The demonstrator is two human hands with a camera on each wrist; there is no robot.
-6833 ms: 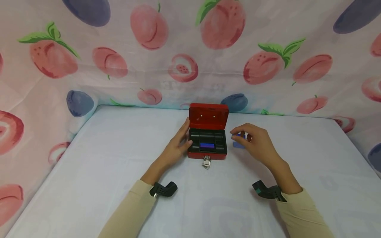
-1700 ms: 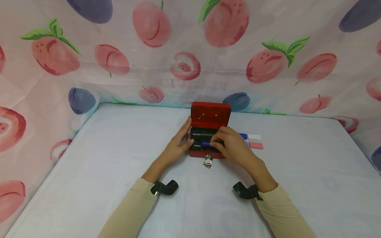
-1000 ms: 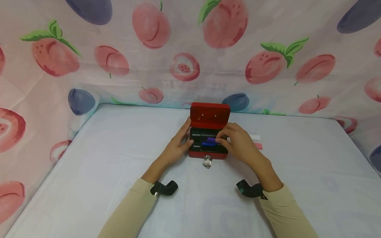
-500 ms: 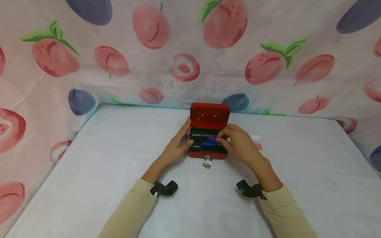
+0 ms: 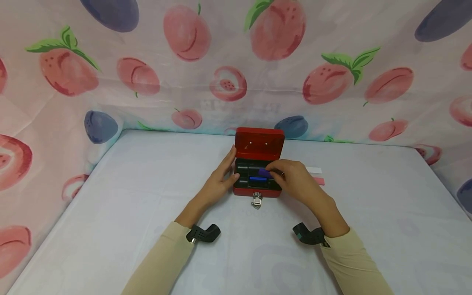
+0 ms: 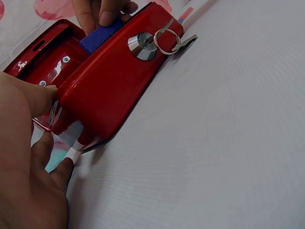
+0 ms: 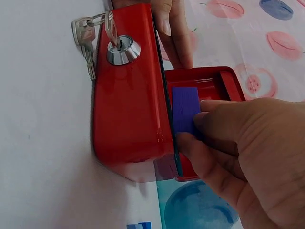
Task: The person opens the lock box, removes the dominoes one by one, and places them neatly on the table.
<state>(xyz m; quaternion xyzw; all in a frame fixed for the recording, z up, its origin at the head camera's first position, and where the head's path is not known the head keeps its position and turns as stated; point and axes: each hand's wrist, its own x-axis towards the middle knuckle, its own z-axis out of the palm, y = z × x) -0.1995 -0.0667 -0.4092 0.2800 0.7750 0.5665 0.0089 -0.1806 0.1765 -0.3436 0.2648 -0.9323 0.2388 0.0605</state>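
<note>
A red metal cash box (image 5: pixel 241 191) stands with its lid (image 5: pixel 258 143) raised, showing a black tray (image 5: pixel 245 164) inside. My left hand (image 5: pixel 215 186) rests along the box's left side, its fingers fairly straight and the thumb on the rim. Over the tray, my right hand (image 5: pixel 296 180) pinches a flat purple-blue block (image 7: pixel 185 109) between thumb and fingers. Below that block, a bright blue block (image 5: pixel 258 178) lies in the tray's front compartment. Keys on a ring (image 7: pixel 85 40) hang from the front lock (image 7: pixel 123 49). My right hand hides the tray's right part.
To the right of the box, a white block (image 5: pixel 314 170) and a pink block (image 5: pixel 319 180) lie on the white tabletop (image 5: pixel 166 172), partly behind my right hand. A fruit-print cloth (image 5: pixel 147 102) hangs at the back.
My right hand moved from the blocks at the right to the tray. The purple-blue block, lower in the tray before, is now raised slightly, and the fingers have shifted on it. My left hand stayed.
</note>
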